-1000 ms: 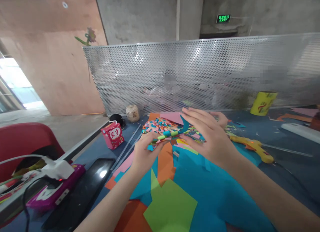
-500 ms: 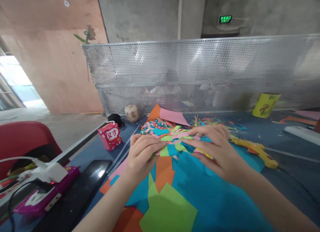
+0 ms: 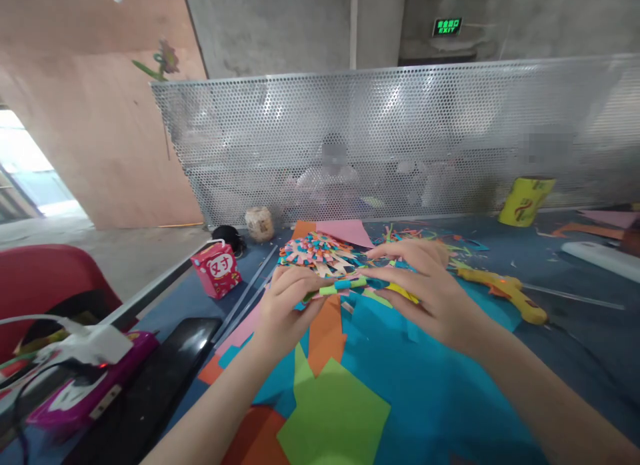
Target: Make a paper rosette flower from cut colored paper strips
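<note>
Between my hands is a flat multicoloured piece (image 3: 345, 285) of green, blue, pink and yellow strips, which looks like paper or thin foam. I see it nearly edge-on. My left hand (image 3: 295, 298) grips its left end, thumb below and fingers on top. At the right end, my right hand (image 3: 425, 288) pinches it, the index finger raised off it. Just behind lies a round fringed cluster (image 3: 320, 250) of small coloured strips. Below the hands spread a green sheet (image 3: 335, 411), an orange piece (image 3: 326, 335) and a large blue sheet (image 3: 425, 391).
A yellow glue gun (image 3: 503, 291) lies to the right, its cord trailing. A black phone-like slab (image 3: 150, 385), a purple power strip (image 3: 93, 385) and a red box (image 3: 216, 270) stand left. Behind are a yellow roll (image 3: 527, 201) and a perforated metal screen (image 3: 280, 145), with a person beyond.
The multicoloured piece has tilted from showing its broad face to nearly edge-on, uncovering more of the fringed cluster behind it. Both hands still hold it. The view has shifted slightly.
</note>
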A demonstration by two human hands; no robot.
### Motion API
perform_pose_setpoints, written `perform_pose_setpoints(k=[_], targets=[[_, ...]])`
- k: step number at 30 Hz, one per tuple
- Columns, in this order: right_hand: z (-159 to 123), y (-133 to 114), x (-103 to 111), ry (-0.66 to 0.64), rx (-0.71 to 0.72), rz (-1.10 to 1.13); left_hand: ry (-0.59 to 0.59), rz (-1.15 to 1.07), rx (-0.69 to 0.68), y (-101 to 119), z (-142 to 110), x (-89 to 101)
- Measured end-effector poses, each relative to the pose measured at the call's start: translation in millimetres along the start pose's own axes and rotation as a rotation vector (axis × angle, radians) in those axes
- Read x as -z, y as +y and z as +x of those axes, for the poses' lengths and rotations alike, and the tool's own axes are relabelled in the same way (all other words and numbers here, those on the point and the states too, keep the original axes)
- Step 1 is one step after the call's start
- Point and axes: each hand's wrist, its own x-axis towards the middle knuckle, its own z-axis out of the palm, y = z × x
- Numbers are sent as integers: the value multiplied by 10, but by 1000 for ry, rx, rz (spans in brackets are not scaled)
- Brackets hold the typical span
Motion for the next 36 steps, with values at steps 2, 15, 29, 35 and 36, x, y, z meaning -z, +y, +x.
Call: perform_pose_setpoints(k=[2, 15, 29, 35, 36], targets=[[7, 1, -18, 1, -35, 20, 3, -22, 59, 9, 13, -22], [70, 56, -106, 131, -218, 171, -127, -345, 501, 41, 27, -79], [84, 85, -91, 64, -143, 146, -147, -337, 470, 40, 24, -56], [89, 40, -52, 64, -174, 155, -143, -372, 494, 38, 20, -58], [91, 33, -49, 74, -171, 159, -144, -383, 502, 36, 18, -60]])
